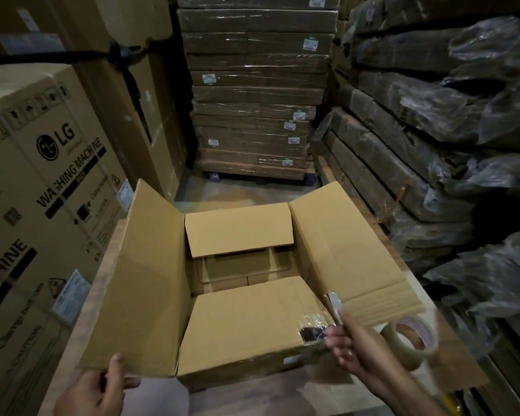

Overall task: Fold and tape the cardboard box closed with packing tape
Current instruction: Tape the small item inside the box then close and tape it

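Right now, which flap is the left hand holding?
The long left flap, raised open; the left hand pinches its near edge. Both short flaps lie folded inward; the right flap leans outward.

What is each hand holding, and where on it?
Left hand pinches the near edge of the box's left flap. Right hand grips the lower end of a thin blurred object; what it is cannot be told.

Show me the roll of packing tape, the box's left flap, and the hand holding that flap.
roll of packing tape (402,355): head view, on its outer side wall.
left flap (141,280): head view, middle of its inner face.
left hand (95,391): head view, on the back of the hand.
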Demonstrator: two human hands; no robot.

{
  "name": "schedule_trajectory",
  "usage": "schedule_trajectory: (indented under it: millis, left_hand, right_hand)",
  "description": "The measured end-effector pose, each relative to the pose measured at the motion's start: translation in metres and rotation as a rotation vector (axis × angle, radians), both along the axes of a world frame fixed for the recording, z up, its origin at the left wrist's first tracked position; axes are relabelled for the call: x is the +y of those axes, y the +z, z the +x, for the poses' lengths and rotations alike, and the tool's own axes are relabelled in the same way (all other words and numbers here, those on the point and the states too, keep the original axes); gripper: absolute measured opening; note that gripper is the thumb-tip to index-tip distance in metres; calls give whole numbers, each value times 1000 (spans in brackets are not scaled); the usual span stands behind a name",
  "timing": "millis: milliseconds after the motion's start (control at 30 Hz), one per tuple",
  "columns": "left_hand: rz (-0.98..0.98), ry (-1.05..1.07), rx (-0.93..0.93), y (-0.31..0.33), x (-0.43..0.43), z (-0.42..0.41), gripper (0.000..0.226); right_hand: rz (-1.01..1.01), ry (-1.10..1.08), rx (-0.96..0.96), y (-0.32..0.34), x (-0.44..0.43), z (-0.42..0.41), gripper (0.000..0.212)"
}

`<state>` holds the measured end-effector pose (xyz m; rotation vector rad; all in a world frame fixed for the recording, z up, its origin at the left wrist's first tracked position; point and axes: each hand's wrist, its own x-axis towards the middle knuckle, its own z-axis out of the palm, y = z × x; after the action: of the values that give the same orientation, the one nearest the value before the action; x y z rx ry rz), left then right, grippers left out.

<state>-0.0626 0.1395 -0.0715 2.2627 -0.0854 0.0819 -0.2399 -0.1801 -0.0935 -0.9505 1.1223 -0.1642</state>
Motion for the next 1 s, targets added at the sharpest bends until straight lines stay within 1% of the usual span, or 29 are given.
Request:
schedule_trajectory:
  millis: [33,67,100,133,167,200,233,333,400,467,567,633,700,767,833,900,1000]
  left_hand:
    - [8,6,-2,-2,0,0,34]
    - [16,6,-1,-3,0,1,37]
    - [29,-1,-3,-5,0,3,37]
    - [44,-14,-9,-6,-1,4,38]
    - [58,-25,-8,-4,-1,4,40]
    - [66,-38,-2,-2,-1,4,42]
    - [71,-49,7,0,0,4,42]
    - [66,-62,41,3,3,4,40]
    - [60,-60,55,3,4,4,38]
    - [61,-54,62,2,4,4,37]
    - [70,-56,88,4,4,4,37]
    - [62,-37,97,4,4,3,36]
    - [40,-6,103,6,3,1,35]
    - [26,7,104,7,1,1,35]
    - [29,9,110,7,1,1,36]
    - [19,17,123,6,1,1,35]
    - [11,35,149,6,1,0,36]
  right_hand:
    - [-54,46,-60,6,3,12,41]
    - [-195,101,-84,10,4,24,37]
    - [-415,172,-46,12,2,37,32]
    - [-674,264,36,11,-2,50,29]
    - [-904,382,141,8,-9,63,31]
    - [-1060,512,261,5,-15,75,35]
    - [-1130,609,362,2,-21,86,37]
    - [-1136,770,549,1,-29,114,35]
    - [-1126,842,608,-3,-35,127,31]
    - [-1073,893,662,-5,-43,139,29]
    - [-995,865,678,-7,-54,149,33]
    - [-1035,804,662,1,-60,148,43]
    - [-1101,686,585,12,-65,138,52]
    - [-1120,568,416,24,-70,120,57]
    - [-1112,543,212,39,-66,94,59]
    - [-1113,518,15,50,-57,62,57]
    - [-1163,550,-154,58,-43,13,51]
